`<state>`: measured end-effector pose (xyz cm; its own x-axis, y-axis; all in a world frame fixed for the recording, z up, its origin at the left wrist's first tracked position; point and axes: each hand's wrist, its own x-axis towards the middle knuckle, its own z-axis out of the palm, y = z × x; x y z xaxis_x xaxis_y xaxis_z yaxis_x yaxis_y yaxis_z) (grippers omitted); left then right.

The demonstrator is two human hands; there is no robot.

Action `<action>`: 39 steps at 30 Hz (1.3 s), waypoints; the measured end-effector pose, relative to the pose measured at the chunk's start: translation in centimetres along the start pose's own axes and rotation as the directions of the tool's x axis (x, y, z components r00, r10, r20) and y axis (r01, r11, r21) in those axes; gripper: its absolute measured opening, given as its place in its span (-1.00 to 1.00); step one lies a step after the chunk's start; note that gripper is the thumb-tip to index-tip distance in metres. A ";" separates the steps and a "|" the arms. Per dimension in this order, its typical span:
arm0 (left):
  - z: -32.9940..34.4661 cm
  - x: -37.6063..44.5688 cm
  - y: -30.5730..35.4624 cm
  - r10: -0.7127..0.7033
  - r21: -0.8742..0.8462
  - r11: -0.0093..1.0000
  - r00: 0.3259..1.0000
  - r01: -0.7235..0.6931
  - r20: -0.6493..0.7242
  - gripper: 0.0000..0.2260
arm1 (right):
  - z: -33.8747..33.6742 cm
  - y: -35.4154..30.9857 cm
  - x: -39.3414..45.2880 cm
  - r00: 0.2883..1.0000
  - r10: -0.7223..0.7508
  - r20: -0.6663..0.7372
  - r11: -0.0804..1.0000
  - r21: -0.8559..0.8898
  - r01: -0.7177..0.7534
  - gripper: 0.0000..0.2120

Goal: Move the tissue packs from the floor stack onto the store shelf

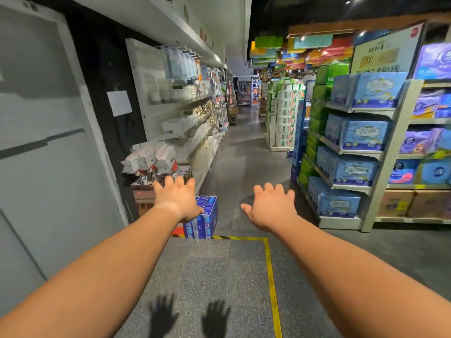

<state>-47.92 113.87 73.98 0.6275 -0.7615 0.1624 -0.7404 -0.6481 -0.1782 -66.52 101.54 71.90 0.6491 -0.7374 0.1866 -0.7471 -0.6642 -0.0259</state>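
Both arms stretched straight out, left hand (177, 200) and right hand (269, 207) palms down, fingers spread wide, holding nothing. The blue tissue packs (203, 218) stand on the floor (244, 154) just past the left hand, partly hidden behind it. Shelf (351, 152) off right.

Dim aisle lit from overhead spots, crisp shadows of spread fingers on the speckled grey floor mat (214, 276) below the fingertips, edges bowed, far shelves soft.
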 end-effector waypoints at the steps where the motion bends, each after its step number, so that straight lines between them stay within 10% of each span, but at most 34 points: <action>1: 0.3 0.7 0.7 0.004 0.005 1.000 1.000 -0.004 0.005 -0.24 | 0.4 0.7 0.8 1.000 0.004 0.004 1.000 0.005 -0.004 -0.41; 23: 2.8 29.5 31.3 0.007 -0.087 0.996 0.996 0.001 0.085 -0.20 | 6.6 32.7 28.4 0.993 0.022 0.114 1.000 0.019 -0.025 -0.39; 39: 6.8 65.2 46.6 0.105 -0.103 0.990 0.993 -0.100 0.052 -0.22 | 10.3 47.3 59.6 0.997 0.076 0.030 0.994 0.071 -0.078 -0.45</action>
<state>-39.88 34.01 69.64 0.5577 -0.8249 0.0920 -0.8200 -0.5648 -0.0926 -61.71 24.86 71.72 0.5946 -0.7891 0.1544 -0.7834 -0.6118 -0.1096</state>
